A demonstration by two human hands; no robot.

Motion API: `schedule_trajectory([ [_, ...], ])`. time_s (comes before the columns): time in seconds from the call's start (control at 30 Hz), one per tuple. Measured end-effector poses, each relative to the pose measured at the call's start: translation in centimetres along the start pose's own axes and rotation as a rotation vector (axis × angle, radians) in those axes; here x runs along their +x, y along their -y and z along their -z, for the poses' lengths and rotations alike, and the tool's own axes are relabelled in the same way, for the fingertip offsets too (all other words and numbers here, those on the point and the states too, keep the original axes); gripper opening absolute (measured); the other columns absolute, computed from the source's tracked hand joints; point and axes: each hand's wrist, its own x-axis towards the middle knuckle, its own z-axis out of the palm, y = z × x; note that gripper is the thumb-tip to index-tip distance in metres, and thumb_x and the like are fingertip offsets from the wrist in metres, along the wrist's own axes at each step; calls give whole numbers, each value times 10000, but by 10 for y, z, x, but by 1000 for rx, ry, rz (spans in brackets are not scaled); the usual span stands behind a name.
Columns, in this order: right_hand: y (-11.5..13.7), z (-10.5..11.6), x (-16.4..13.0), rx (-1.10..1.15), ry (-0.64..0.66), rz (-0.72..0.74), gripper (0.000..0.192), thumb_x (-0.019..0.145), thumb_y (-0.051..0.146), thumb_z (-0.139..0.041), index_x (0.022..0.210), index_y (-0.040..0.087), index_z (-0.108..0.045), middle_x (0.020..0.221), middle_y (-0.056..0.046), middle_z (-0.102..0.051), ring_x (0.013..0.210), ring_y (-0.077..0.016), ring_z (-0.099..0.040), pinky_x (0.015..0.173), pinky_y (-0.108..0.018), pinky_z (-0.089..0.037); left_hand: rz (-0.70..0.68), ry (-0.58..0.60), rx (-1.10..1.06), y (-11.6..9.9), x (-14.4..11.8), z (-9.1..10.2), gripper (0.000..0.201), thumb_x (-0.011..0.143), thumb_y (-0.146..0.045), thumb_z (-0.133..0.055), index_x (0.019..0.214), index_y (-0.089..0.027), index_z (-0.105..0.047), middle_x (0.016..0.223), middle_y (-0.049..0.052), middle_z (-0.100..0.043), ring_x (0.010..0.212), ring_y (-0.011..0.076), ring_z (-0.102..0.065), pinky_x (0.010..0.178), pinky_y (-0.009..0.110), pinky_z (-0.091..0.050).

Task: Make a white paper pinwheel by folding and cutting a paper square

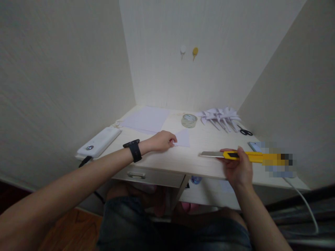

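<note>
Gripping a yellow utility knife (244,156) at the near right edge of the desk (183,160), the right hand (239,169) has its fingers wrapped round the handle from below, thumb on top — closed firmly on it. The knife lies level, its bare steel blade (210,154) pushed out and pointing left, hovering just above the desk's front edge; the rear end of the handle runs into a blurred patch on the right, so that part cannot be read. Further in and to the left, the left hand (162,141), a black watch (134,150) on its wrist, rests on the desktop with its fingertips pinched on the near left corner of a small white piece of paper (183,138) that lies flat near the middle of the desk. Below the desktop sits a drawer with a metal handle (136,174), and the person's knees in denim shorts show beneath. At the left edge lies a white power bank (99,142) with a dark cable hanging off it; a white cable (303,200) drops off the right side. Farther back, a large white sheet (146,119) lies flat on the left, a roll of clear tape (189,120) stands beside it in the middle, and a heap of folded white paper shapes (221,116) spreads to the right, with black-handled scissors (245,131) just near of it. On the far wall are two small hooks (188,51) — one white, one yellow.
</note>
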Motion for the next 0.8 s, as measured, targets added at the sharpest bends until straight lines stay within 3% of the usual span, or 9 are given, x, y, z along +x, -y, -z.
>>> schedule_trajectory([
  [0.23, -3, 4, 13, -17, -26, -133, 351, 767, 509, -648, 711, 163, -629, 655, -31, -704, 520, -169, -671, 575, -342, -629, 39, 14, 32, 22, -8, 6, 286, 765, -187, -567, 972, -191, -764, 801, 49, -732, 731, 181, -632, 692, 271, -428],
  [0.47, 7, -6, 10, -37, -70, -82, 281, 713, 442, -693, 705, 171, -618, 513, 56, -546, 364, -60, -427, 385, -196, -457, 2, -57, 97, 38, -4, 9, 308, 761, -194, -577, 1020, -166, -741, 1015, 110, -731, 933, 241, -648, 844, 330, -460],
  [0.6, 10, -16, 7, -17, -150, 18, 311, 651, 382, -804, 752, 195, -576, 400, 128, -416, 325, -53, -357, 370, -180, -424, -95, -152, 142, 24, 7, 6, 345, 832, -316, -576, 1106, -150, -703, 1123, 129, -686, 1075, 252, -616, 971, 346, -431],
  [0.67, 10, -19, 10, -45, -179, 123, 355, 631, 367, -841, 769, 200, -560, 381, 150, -394, 305, -42, -324, 365, -171, -413, -144, -128, 176, 11, 16, 3, 490, 850, -484, -580, 1192, -144, -665, 1233, 157, -643, 1174, 285, -577, 1022, 375, -402],
  [0.73, 10, -20, 16, -76, -176, 198, 395, 611, 365, -865, 798, 193, -562, 433, 142, -473, 311, -32, -353, 392, -174, -445, -130, -96, 215, -2, 26, -3, 698, 821, -659, -550, 1288, -142, -607, 1340, 203, -573, 1233, 342, -541, 1024, 425, -400],
  [0.8, 11, -18, 25, -125, -127, 226, 448, 587, 380, -881, 849, 187, -574, 569, 101, -599, 378, -50, -497, 483, -212, -530, -78, -79, 241, -12, 34, -10, 794, 818, -754, -463, 1332, -158, -570, 1382, 225, -533, 1231, 380, -539, 998, 466, -412],
])
